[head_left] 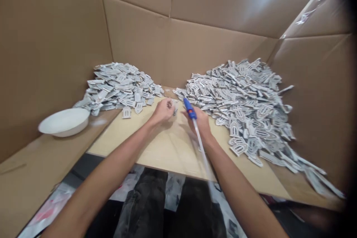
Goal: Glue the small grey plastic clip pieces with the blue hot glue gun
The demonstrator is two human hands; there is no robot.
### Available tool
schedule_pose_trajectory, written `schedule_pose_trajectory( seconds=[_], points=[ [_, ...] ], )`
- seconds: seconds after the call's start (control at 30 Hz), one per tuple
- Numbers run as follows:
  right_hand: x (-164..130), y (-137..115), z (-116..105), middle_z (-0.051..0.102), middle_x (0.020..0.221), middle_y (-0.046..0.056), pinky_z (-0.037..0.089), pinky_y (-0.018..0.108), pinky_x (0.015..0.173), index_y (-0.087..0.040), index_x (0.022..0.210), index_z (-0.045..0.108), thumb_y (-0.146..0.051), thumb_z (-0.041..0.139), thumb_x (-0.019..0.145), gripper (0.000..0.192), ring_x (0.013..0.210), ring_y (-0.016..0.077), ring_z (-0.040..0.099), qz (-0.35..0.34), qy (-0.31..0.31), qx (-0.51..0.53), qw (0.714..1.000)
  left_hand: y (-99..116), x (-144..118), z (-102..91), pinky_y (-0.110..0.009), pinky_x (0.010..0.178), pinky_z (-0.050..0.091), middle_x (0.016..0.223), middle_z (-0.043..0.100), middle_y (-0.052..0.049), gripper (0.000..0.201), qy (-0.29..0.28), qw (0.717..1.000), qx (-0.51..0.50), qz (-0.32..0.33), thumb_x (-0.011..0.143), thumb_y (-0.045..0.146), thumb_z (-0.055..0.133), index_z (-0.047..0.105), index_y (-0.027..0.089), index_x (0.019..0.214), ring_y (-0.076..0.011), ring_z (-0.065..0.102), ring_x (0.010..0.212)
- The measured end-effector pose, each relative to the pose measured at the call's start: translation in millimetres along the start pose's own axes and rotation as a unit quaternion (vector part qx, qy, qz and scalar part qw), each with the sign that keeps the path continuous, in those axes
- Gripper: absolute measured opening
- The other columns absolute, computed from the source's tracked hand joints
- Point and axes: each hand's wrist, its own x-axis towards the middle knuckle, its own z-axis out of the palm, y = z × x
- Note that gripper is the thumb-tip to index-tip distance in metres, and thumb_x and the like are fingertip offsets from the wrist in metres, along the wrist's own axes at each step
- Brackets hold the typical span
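White bowl (64, 121) looks empty; left hand (163, 111) pinches grey part (174, 106); right hand (201, 122) grips blue-tipped tool (190, 109).

Forearms bare, no sleeves, no gloves; dark grey trousers (167, 208) on legs.

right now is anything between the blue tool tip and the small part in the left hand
Nothing visible. The left hand pinches the small part over the board, and the blue tool in the right hand sits just beside it with only a bare gap between.
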Motion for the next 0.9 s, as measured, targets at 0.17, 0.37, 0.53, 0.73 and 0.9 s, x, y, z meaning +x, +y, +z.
schedule_pose_trajectory(
  seconds=[0.17,0.37,0.53,0.73,0.9],
  points=[
    [4.4,3.0,-9.1,0.062,0.056,0.003,0.05,0.033,0.067,-0.023,0.071,0.062,-0.08,0.056,0.093,0.062,0.058,0.0219,0.063,0.176,0.095,0.061,0.978,-0.6,0.9,-15.9,-0.024,0.049,0.037,0.053,0.061,-0.003,0.014,-0.198,0.951,0.063,-0.229,0.076,0.016,0.069,0.064,0.016,0.063,-0.0134,0.053,0.05],
    [7.3,9.0,-17.1,0.065,0.053,0.005,0.052,0.036,0.067,-0.024,0.064,0.062,-0.08,0.055,0.091,0.062,0.059,0.025,0.068,0.209,0.098,0.059,0.971,4.8,30.6,-62.9,-0.022,0.052,0.047,0.08,0.075,-0.01,0.019,0.014,0.964,-0.014,-0.264,0.083,0.024,0.075,0.075,0.013,0.098,-0.0157,0.067,0.063],
    [8.3,3.1,-17.3,0.064,0.052,0.006,0.052,0.036,0.067,-0.026,0.059,0.059,-0.078,0.057,0.091,0.061,0.058,0.0258,0.067,0.194,0.073,0.059,0.976,2.4,49.4,-69.9,-0.027,0.075,0.062,0.141,0.064,-0.016,0.067,0.225,0.948,-0.194,-0.117,0.093,0.034,0.074,0.044,0.024,0.153,-0.0156,0.076,0.093],
    [7.9,6.7,-16.7,0.065,0.054,0.005,0.051,0.036,0.07,-0.025,0.059,0.06,-0.073,0.056,0.094,0.06,0.061,0.0259,0.067,0.189,0.059,0.042,0.979,-16.1,37.9,-49.6,-0.025,0.07,0.055,0.112,0.074,-0.01,0.034,0.169,0.978,-0.036,-0.117,0.091,0.026,0.067,0.061,0.017,0.123,-0.0151,0.071,0.082],
    [10.3,12.4,-17.8,0.066,0.056,0.006,0.05,0.034,0.071,-0.023,0.063,0.064,-0.076,0.052,0.096,0.063,0.066,0.0263,0.07,0.205,0.053,0.025,0.977,-18.4,26.9,-45.4,-0.03,0.082,0.053,0.091,0.076,-0.008,0.006,0.1,0.988,0.088,-0.076,0.088,0.02,0.064,0.068,0.017,0.085,-0.0192,0.07,0.085]
  ],
)
